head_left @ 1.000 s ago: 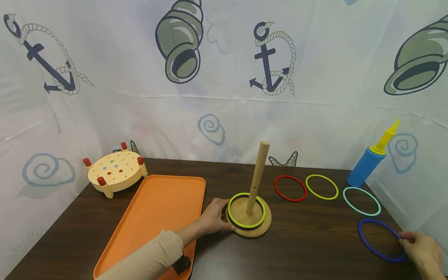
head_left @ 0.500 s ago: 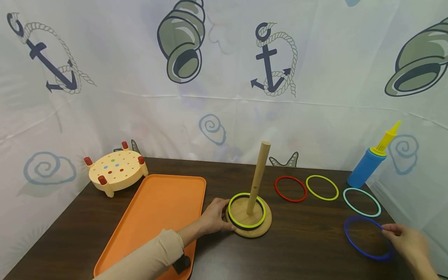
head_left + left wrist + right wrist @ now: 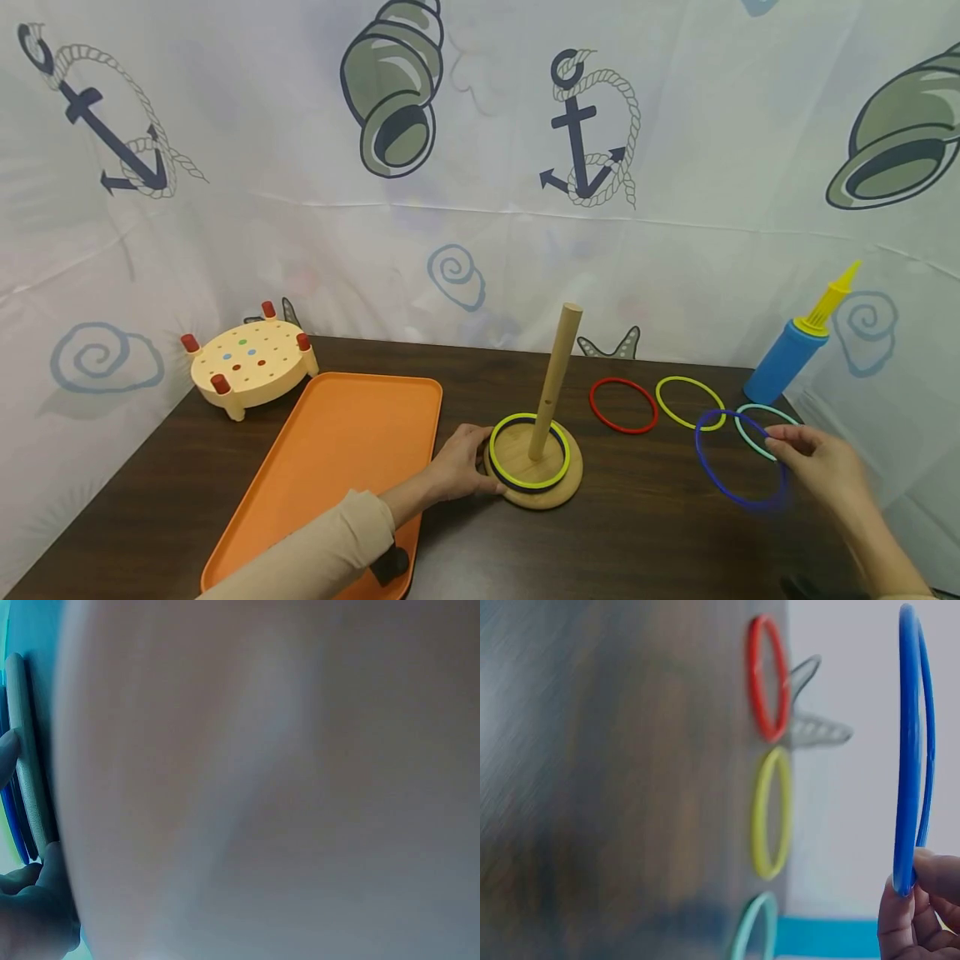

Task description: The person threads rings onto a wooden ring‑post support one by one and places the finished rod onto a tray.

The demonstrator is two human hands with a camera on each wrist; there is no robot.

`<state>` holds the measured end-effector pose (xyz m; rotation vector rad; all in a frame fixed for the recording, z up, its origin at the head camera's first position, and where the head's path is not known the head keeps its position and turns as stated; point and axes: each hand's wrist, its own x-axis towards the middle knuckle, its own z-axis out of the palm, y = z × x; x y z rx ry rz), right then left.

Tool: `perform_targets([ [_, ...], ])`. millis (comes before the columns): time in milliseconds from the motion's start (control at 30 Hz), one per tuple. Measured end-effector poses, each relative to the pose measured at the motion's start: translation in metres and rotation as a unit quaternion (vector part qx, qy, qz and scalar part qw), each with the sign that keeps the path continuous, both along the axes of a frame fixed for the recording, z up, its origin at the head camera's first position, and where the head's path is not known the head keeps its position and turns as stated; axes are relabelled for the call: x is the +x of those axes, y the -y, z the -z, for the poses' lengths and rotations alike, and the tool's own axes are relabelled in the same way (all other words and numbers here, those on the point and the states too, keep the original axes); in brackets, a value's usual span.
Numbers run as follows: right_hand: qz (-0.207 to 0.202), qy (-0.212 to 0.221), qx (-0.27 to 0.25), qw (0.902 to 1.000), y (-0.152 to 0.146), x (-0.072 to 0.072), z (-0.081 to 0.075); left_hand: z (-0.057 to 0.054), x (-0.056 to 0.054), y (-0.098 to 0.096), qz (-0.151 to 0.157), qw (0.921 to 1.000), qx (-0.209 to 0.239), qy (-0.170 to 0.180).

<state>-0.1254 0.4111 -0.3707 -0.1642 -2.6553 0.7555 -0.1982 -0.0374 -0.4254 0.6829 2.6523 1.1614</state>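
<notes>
Two hands, well apart, so let's go left to right, with the clock centred on the wooden stand point(image 3: 564, 490) and 12 pointing away from you. Out at 10 o'clock you've got a little upturned stool point(image 3: 247, 362) with red-tipped legs. At 9 there's the orange tray point(image 3: 352, 417), with your left sleeve point(image 3: 322, 542) across its near end; a dark object point(image 3: 390, 567) shows beside the sleeve, but I can't tell if it lies in the tray or is strapped to you.

Your left hand point(image 3: 457, 467) grips the wooden stand by its round edge. The post point(image 3: 555, 383) has a lime ring point(image 3: 492, 452) around it, lying over a dark ring point(image 3: 529, 491), so I'd count two loaded. On the table point(image 3: 645, 517) at 2 o'clock sit the red ring point(image 3: 753, 675), then the yellow ring point(image 3: 758, 817); the mint ring point(image 3: 742, 928) is nearer 3, with the blue pump point(image 3: 783, 362) just behind it.

Over at 3, your right hand point(image 3: 825, 462) pinches the blue ring point(image 3: 908, 750), which looks raised off the table. I'd call this the bring-a-ring-over step. Next move probably wants a swing toward 9, high enough to clear the post's tip, hole centred before lowering.
</notes>
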Motion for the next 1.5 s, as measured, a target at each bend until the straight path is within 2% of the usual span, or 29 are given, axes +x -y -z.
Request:
perform_targets([
  [267, -0.044, -0.022, -0.073, 0.9961, 0.042, -0.013, -0.040, -0.001, 0.000, 0.000, -0.001, 1.0000, -0.003, -0.002],
  [467, -0.053, -0.023, -0.159, 0.9856, 0.076, -0.020, -0.069, 0.000, 0.000, 0.000, -0.001, 1.0000, -0.004, 0.001],
  [600, -0.076, -0.038, -0.193, 0.9776, 0.099, -0.026, -0.085, 0.001, 0.000, 0.000, 0.000, 1.0000, -0.004, -0.004],
  [833, -0.132, -0.074, -0.229, 0.9615, 0.137, -0.038, -0.107, 0.000, 0.001, 0.000, 0.000, 1.0000, 0.001, -0.001],
  [967, -0.146, -0.081, -0.239, 0.9565, 0.158, -0.045, -0.118, -0.001, 0.001, 0.000, -0.002, 1.0000, 0.002, 0.002],
  [1200, -0.170, -0.081, -0.257, 0.9477, 0.183, -0.055, -0.126, -0.001, 0.001, 0.000, -0.001, 1.0000, -0.001, -0.002],
  [1500, -0.197, -0.072, -0.283, 0.9358, 0.199, -0.070, -0.115, 0.000, 0.001, 0.001, 0.004, 0.9999, 0.000, -0.012],
])
